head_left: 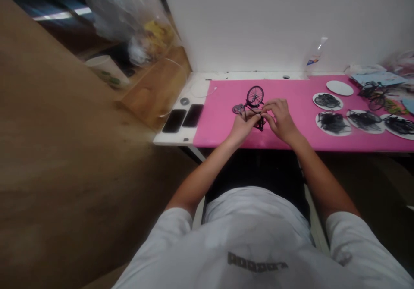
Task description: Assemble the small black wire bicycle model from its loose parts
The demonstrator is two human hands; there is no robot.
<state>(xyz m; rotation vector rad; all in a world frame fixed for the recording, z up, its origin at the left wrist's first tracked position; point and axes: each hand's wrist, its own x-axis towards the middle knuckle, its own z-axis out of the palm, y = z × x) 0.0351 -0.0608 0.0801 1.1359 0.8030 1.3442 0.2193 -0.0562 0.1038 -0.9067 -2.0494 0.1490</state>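
Note:
A small black model bicycle is between my two hands over the pink table cover, its spoked wheel pointing away from me. My left hand is closed around the frame, thumb and fingers pressed on it. From the right, my right hand reaches in with thumb and forefinger pinched close to the bicycle's middle. Whatever small piece those fingertips grip is too tiny to make out. Just left of the frame, a grey round part shows beside my left hand.
White plates stand at the right, several bearing black parts. Beyond them is another model bicycle. Two phones and a cable lie on the table's white left end. A clear bottle stands by the back wall.

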